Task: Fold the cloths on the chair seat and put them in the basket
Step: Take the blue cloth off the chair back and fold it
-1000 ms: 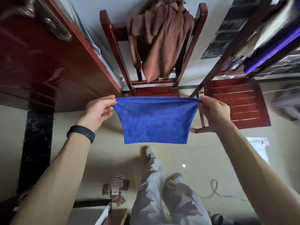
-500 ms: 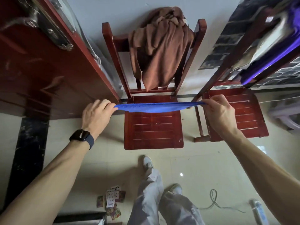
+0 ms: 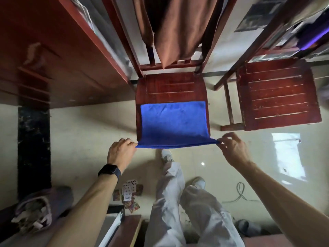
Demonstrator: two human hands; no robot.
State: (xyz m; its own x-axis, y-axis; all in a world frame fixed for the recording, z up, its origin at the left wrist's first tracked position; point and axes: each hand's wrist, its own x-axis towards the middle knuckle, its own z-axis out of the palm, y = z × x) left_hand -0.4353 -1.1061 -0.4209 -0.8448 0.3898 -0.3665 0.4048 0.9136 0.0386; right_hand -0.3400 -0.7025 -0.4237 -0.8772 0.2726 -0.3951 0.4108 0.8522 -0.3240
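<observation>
A blue cloth (image 3: 173, 122) lies spread over the front half of the red wooden chair seat (image 3: 170, 88). Its near edge hangs just past the seat's front. My left hand (image 3: 120, 152) pinches the near left corner. At the near right corner my right hand (image 3: 233, 148) holds the cloth between fingertips. A brown cloth (image 3: 170, 27) hangs over the chair's backrest. No basket is in view.
A second red slatted chair (image 3: 277, 93) stands to the right. A dark red wooden cabinet (image 3: 53, 50) fills the left. My legs and shoes (image 3: 178, 193), scattered playing cards (image 3: 130, 195), a cable (image 3: 240, 191) and a grey bag (image 3: 39, 209) are on the tiled floor.
Both hands carried the cloth from hanging in the air down onto the chair seat and drew its near edge toward me. The view tilted down closer to the seat.
</observation>
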